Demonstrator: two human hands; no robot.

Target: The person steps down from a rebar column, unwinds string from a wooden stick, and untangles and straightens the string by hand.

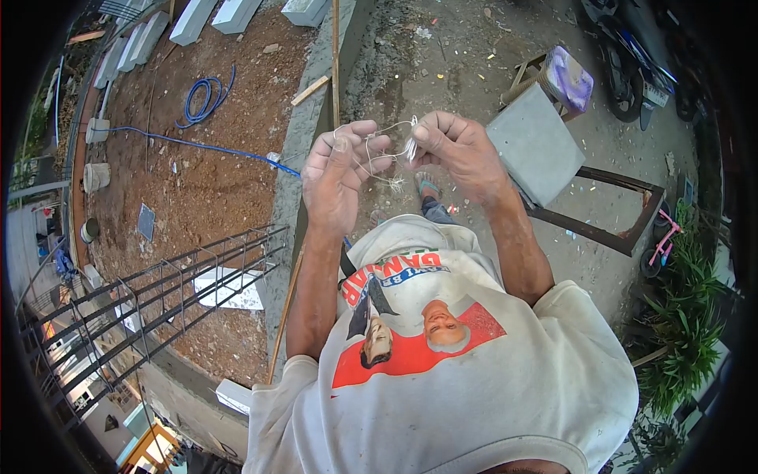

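Observation:
My left hand (335, 178) has its fingers curled, with thin white string (411, 141) looped around them and running across to the other hand. My right hand (462, 154) pinches the bunched coil of that string between thumb and forefinger. A frayed, knotted end (395, 184) hangs between the two hands, just below the fingers. Both hands are raised in front of my chest, a short gap apart.
A low concrete wall (294, 150) runs along the left, with a rebar cage (170, 296) beside it. Blue hose (207, 103) lies on the soil. At right are a grey slab (535, 144), a dark frame (596, 223), a motorcycle (632, 63) and plants (683, 324).

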